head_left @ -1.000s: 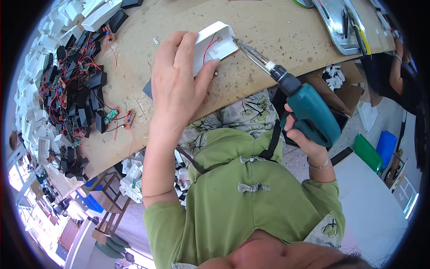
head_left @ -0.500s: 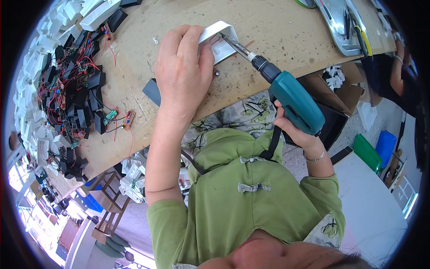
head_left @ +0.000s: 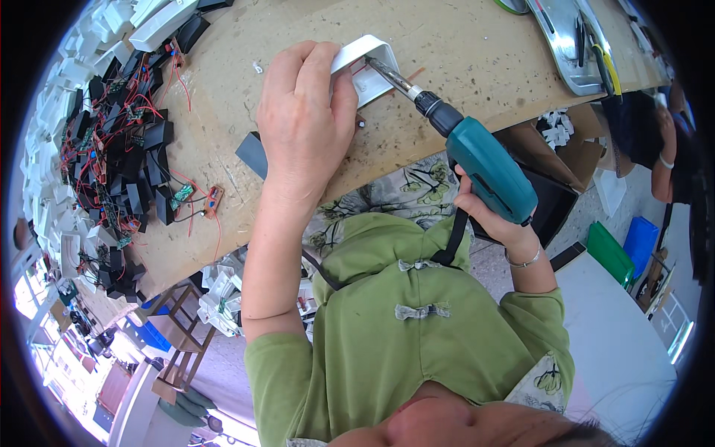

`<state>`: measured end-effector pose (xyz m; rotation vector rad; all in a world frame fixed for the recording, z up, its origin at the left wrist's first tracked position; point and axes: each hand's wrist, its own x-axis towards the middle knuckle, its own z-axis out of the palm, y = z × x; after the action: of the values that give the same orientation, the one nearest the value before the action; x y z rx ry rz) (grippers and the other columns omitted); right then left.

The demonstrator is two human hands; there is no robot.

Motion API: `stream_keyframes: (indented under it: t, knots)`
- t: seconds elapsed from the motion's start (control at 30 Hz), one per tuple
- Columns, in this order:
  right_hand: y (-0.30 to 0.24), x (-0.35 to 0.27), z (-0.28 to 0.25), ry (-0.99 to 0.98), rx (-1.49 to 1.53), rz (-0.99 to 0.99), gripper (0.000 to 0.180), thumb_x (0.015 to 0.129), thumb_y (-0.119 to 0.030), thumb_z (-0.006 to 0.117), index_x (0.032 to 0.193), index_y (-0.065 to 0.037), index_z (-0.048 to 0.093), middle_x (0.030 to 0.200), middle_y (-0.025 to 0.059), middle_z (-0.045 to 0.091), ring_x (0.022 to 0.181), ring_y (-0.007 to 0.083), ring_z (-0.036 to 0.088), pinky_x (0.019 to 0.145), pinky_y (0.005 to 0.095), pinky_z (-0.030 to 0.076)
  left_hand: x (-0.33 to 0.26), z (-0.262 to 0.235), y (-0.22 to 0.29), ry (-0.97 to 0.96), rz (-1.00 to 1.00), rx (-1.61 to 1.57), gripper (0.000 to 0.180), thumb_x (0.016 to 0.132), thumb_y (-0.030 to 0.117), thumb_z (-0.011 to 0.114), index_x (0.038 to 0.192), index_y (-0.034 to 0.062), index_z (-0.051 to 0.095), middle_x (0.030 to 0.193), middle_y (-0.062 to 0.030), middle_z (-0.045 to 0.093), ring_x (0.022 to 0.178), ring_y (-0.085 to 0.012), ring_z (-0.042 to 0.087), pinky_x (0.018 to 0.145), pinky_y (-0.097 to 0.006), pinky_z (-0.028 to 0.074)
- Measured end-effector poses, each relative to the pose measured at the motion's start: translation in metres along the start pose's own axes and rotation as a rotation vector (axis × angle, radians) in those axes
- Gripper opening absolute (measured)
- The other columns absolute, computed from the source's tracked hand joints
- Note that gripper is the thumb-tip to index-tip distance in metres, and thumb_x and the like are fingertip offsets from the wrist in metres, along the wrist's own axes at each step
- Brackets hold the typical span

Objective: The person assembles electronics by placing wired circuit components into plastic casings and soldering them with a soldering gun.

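Note:
On the near side of the workbench, my left hand (head_left: 304, 112) is closed around a white plastic housing (head_left: 377, 51), an open box-like shell tilted so that its hollow inside shows. A bit of red wire is visible within the shell. My right hand (head_left: 488, 205) grips a teal electric screwdriver (head_left: 491, 167) with a black collar and a long metal shaft. The shaft's tip reaches inside the housing near its upper wall; the exact contact point is too small to tell. Beside my left wrist lies a dark grey block (head_left: 253, 154).
A heap of black cases with red wires and circuit boards (head_left: 123, 164) covers the bench's left, white housings (head_left: 45, 186) beyond it. A metal tray (head_left: 570, 52) with hand tools stands at far right. Below the edge sits a cardboard box (head_left: 562, 153). Another person's arm (head_left: 663, 164) shows at right.
The screwdriver has shifted very slightly left and its shaft still points into the housing. My left hand keeps its place. At right, the other person's arm has moved.

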<state>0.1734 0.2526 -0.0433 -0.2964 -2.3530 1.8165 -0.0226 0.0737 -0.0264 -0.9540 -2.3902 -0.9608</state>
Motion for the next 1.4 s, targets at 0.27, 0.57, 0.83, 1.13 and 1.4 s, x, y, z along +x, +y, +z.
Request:
stream_keyframes:
  t: [0.27,0.57,0.83,1.13,1.4]
  knots:
    - [-0.001,-0.004,-0.006,-0.033,-0.016,0.019,0.060,0.072,-0.010,0.079,0.121,0.009,0.049,0.081,0.0064,0.066,0.069,0.0110,0.062,0.063,0.0234,0.051,-0.001,0.000,0.000,-0.008,-0.017,0.007,0.026,0.074,0.003,0.062,0.099,0.0034,0.061,0.098,-0.0125,0.058,0.085,-0.0290,0.059,0.073,-0.037,0.049]
    - [-0.002,-0.011,-0.009,-0.021,-0.055,-0.055,0.061,0.073,-0.012,0.079,0.121,0.011,0.048,0.078,0.0079,0.066,0.068,0.0131,0.063,0.063,0.0244,0.051,0.000,0.001,0.000,0.003,0.001,0.010,0.026,0.074,0.003,0.062,0.099,0.0037,0.060,0.098,-0.0121,0.058,0.085,-0.0287,0.059,0.073,-0.037,0.049]
    - [0.001,-0.015,-0.009,-0.033,-0.074,-0.077,0.061,0.073,-0.011,0.079,0.121,0.011,0.048,0.078,0.0081,0.065,0.068,0.0136,0.063,0.062,0.0246,0.051,-0.001,-0.001,0.000,-0.007,-0.001,0.017,0.028,0.073,0.006,0.065,0.101,0.0040,0.060,0.100,-0.0119,0.058,0.086,-0.0287,0.059,0.074,-0.037,0.048]
    - [-0.001,-0.019,-0.012,-0.021,-0.045,-0.131,0.059,0.073,-0.008,0.078,0.121,0.010,0.048,0.078,0.0083,0.066,0.068,0.0141,0.064,0.061,0.0248,0.052,-0.001,-0.018,0.001,0.005,0.049,0.085,0.040,0.070,0.013,0.072,0.107,0.0044,0.059,0.105,-0.0114,0.056,0.091,-0.0287,0.055,0.077,-0.039,0.046]
    - [0.001,-0.022,-0.013,-0.016,-0.047,-0.150,0.059,0.073,-0.007,0.078,0.121,0.011,0.048,0.079,0.0094,0.066,0.068,0.0151,0.064,0.061,0.0250,0.052,-0.009,-0.018,0.015,0.082,0.131,0.345,0.031,0.067,0.019,0.073,0.095,0.0115,0.063,0.106,-0.0040,0.053,0.095,-0.0236,0.050,0.084,-0.038,0.031]
